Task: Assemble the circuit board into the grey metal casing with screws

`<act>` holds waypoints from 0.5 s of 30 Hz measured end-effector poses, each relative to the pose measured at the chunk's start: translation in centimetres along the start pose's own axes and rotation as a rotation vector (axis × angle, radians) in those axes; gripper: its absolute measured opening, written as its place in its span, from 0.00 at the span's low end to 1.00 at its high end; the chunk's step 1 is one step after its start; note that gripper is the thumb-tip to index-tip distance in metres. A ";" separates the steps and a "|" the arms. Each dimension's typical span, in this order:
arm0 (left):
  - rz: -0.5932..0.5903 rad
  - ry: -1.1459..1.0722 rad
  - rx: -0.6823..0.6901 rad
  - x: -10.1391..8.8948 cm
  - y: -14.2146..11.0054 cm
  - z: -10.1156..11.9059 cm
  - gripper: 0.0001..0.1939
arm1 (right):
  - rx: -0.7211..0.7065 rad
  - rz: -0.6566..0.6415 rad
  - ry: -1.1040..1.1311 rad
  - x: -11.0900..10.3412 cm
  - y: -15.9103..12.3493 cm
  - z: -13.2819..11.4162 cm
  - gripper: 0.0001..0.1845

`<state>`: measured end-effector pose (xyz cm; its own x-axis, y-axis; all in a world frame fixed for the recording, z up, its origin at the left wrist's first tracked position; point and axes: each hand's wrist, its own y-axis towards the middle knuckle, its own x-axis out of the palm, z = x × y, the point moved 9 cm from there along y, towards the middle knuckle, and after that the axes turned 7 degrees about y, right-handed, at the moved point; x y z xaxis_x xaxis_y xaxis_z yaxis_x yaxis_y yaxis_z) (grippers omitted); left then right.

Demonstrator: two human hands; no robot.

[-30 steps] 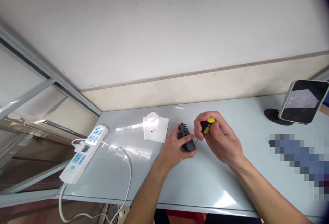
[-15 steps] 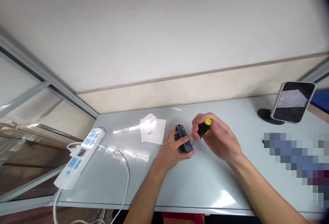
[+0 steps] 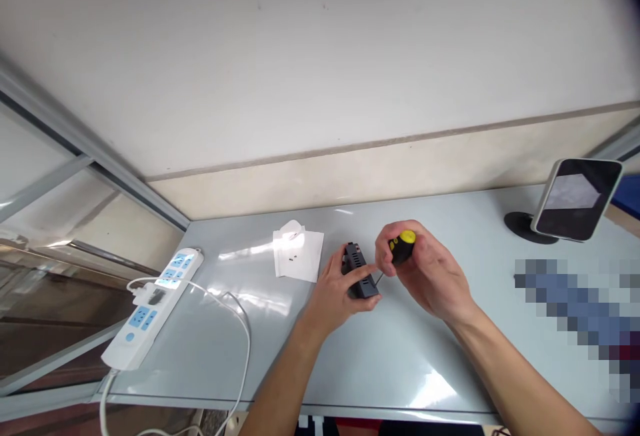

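With my left fingers [image 3: 361, 273] pinching the dark vented case [image 3: 366, 287] nearer the table's [image 3: 360, 363] back edge and my right fingers [image 3: 384, 250] curled round the screwdriver [image 3: 403, 249], off-axis pressure could make it slip.

Between the forearms [image 3: 294, 363] the counter [image 3: 380, 356] is open to its near edge; a black case [image 3: 369, 288] obstructs the middle, a power strip [image 3: 143, 329] the left edge, a screen [image 3: 577, 201] the far edge's right part.

A grey table [image 3: 380, 363] bears a power strip [image 3: 145, 320], paper [image 3: 306, 259] and a stand [image 3: 527, 228].
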<state>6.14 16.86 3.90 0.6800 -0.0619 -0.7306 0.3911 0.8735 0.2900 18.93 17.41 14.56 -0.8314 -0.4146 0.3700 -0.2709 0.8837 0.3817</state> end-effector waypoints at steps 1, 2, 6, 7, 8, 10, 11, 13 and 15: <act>0.002 0.000 0.000 0.0 0.0 -0.1 0.32 | -0.024 0.003 -0.008 -0.1 0.1 -0.2 0.11; 0.003 0.001 -0.001 0.1 0.0 -0.1 0.32 | -0.046 -0.003 -0.008 0.0 0.1 -0.3 0.08; 0.001 0.004 0.002 0.2 -0.1 -0.3 0.32 | -0.089 -0.013 0.024 0.0 0.2 -0.2 0.09; 0.001 0.005 0.000 0.2 -0.1 -0.3 0.33 | -0.093 -0.009 0.028 0.0 0.2 -0.2 0.10; 0.000 0.007 -0.003 0.2 -0.1 -0.3 0.32 | -0.097 -0.004 0.029 0.0 0.1 -0.2 0.10; -0.003 0.014 -0.012 0.1 -0.1 -0.3 0.32 | -0.091 -0.006 0.028 0.0 0.0 -0.1 0.10; -0.008 0.019 -0.017 0.1 -0.1 -0.2 0.31 | -0.074 -0.013 0.026 0.1 0.0 0.0 0.13; -0.019 0.028 -0.029 0.1 -0.1 -0.2 0.31 | -0.028 -0.026 0.017 0.3 -0.1 0.3 0.19; -0.026 0.032 -0.039 0.0 0.0 -0.1 0.31 | -0.005 -0.044 -0.010 0.5 -0.1 0.6 0.18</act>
<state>6.06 16.88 3.79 0.6497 -0.0699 -0.7569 0.3834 0.8899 0.2469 18.23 17.22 14.25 -0.8236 -0.4510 0.3439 -0.3049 0.8634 0.4020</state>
